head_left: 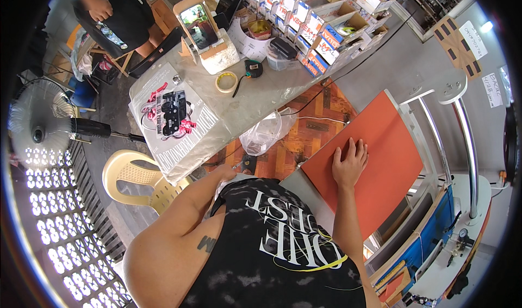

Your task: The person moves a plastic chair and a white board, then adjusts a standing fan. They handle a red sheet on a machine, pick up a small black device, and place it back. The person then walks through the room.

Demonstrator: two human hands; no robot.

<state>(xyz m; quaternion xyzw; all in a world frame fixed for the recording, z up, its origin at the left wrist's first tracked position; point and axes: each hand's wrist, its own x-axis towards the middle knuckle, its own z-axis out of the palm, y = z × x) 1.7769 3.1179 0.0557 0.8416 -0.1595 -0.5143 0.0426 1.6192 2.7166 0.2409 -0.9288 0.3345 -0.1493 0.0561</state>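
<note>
My right hand [350, 164] lies flat on an orange-red rectangular pad [389, 145], its fingers stretched out and somewhat apart. The pad sits tilted in view on a grey machine frame [416, 128] with chrome bars. My left hand [227, 172] is down by my waist, near the table's front edge. Its fingers are mostly hidden, and what it holds, if anything, cannot be made out. Just beyond it hangs a clear plastic bag [263, 136] by the table.
The table [228, 112] carries a tape roll [226, 82], a tape measure [253, 68], a phone on a stand [198, 25] and open cardboard bins [326, 36]. A yellow plastic chair [130, 177] and a fan [41, 128] stand left. Another person [111, 19] is at the far left.
</note>
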